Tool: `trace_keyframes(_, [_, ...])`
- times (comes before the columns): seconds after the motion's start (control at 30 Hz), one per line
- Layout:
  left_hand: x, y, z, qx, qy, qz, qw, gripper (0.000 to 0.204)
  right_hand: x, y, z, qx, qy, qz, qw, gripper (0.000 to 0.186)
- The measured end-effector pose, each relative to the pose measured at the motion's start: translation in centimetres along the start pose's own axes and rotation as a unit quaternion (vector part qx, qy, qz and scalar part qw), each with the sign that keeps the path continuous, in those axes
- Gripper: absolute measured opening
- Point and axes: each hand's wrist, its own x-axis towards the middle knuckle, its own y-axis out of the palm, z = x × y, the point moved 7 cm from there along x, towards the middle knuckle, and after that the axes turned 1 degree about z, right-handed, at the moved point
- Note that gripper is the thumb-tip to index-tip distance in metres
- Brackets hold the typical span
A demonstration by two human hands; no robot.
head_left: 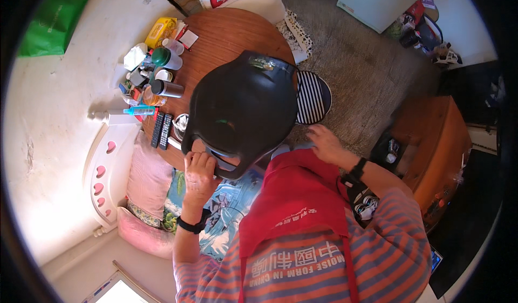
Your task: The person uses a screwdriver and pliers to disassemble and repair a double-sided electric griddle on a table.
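Observation:
A glossy black moulded piece, which looks like a plastic chair with a curved rim and an opening, covers the front part of the round wooden table. My left hand is closed round its near left rim beside the opening. Whether it rests on the table or stands before it, I cannot tell. My right hand holds nothing, fingers loosely apart, by the edge of my red apron. Just beyond that hand sits a round seat with a black-and-white striped cover.
Along the table's left side stand a yellow wipes pack, a green-lidded container, a dark-lidded cup and two remotes. A bed with pink pillows lies left; a wooden cabinet stands right, a fridge far right.

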Motion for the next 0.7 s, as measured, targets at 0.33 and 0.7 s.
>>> trace_keyframes(0.33, [-7.2, 13.5, 2.0, 0.126, -0.132, 0.027, 0.983, 0.039, -11.4, -3.6, -15.2, 0.236, 0.323, 0.050, 0.915, 0.031])
trace_keyframes(0.7, [2.7, 13.9, -8.3, 0.155, -0.211, 0.005, 0.965, 0.026, -28.2, -10.8, -31.7, 0.387, 0.300, -0.145, 0.860, 0.029])
